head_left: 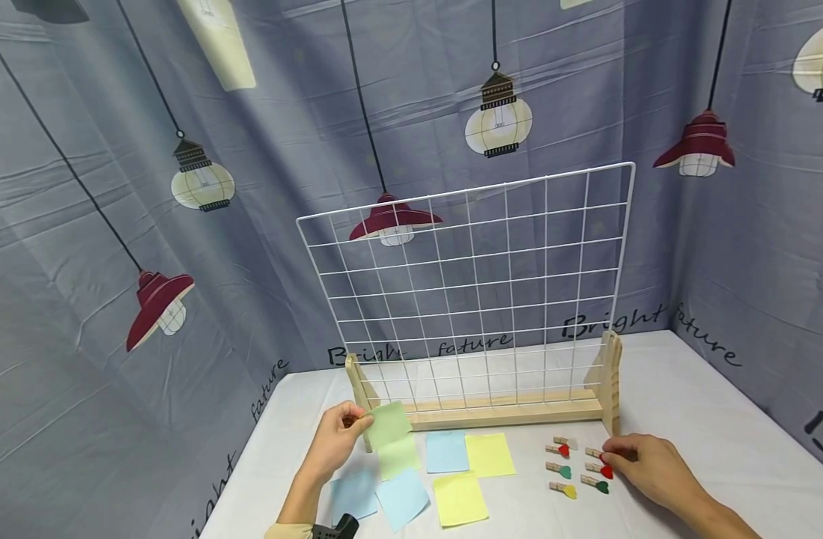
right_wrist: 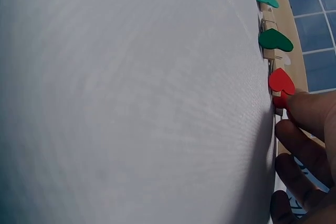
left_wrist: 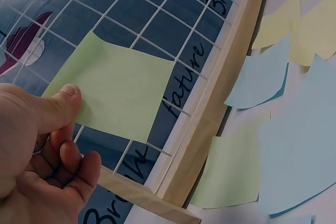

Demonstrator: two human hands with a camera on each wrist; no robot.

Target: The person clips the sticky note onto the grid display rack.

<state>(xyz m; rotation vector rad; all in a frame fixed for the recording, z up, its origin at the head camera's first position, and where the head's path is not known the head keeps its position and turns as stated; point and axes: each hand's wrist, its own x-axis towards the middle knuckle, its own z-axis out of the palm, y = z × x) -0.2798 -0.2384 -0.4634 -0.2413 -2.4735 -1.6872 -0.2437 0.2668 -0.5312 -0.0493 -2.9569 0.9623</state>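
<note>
My left hand pinches a light green sticky note between thumb and fingers, in front of the wire grid's left foot. The left wrist view shows this note held flat before the grid wires. On the table below lies another green note. At the right, my right hand pinches a small wooden clothespin with a red heart, at the top of the right-hand row. In the right wrist view its heart is partly covered by the thumb. A second red-heart clothespin lies just below.
A white wire grid stands upright on a wooden base. Blue notes and yellow notes lie before it. More heart clothespins, including a yellow one, lie in two rows. Printed curtains surround the white table.
</note>
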